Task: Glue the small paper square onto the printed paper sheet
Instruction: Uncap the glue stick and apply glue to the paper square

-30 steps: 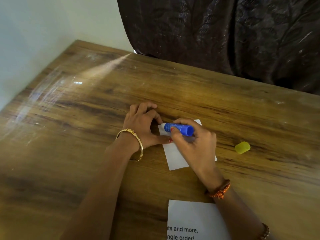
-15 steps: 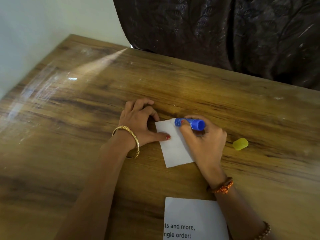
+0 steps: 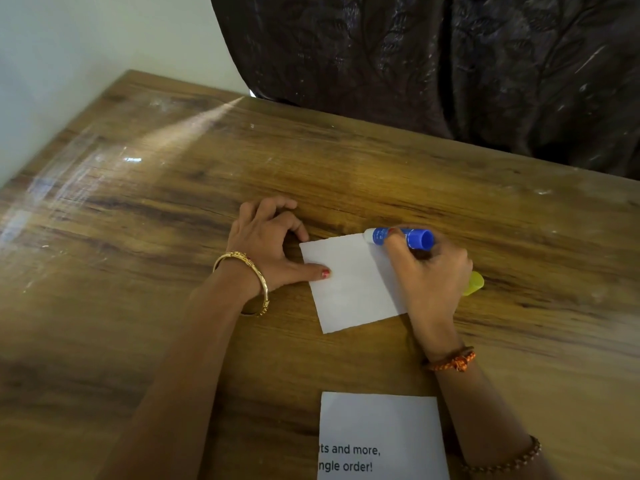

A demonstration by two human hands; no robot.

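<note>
The small white paper square [image 3: 349, 285] lies flat on the wooden table [image 3: 173, 237]. My left hand [image 3: 270, 244] rests at its left edge, the thumb pressing down on the paper and the other fingers curled on the wood. My right hand [image 3: 429, 271] grips a blue glue stick [image 3: 401, 237], which lies nearly level with its white tip touching the square's far right corner. The printed paper sheet [image 3: 381, 434] sits near the table's front edge, its black text partly cut off by the frame.
The glue stick's yellow cap [image 3: 474, 284] lies on the table just right of my right hand, partly hidden by it. A dark patterned cloth [image 3: 450, 64] hangs behind the far edge. A pale wall [image 3: 86, 46] borders the left side.
My right hand has slid the glue stick rightward along the square's far edge, from its left corner to its right corner. The left thumb keeps pinning the paper.
</note>
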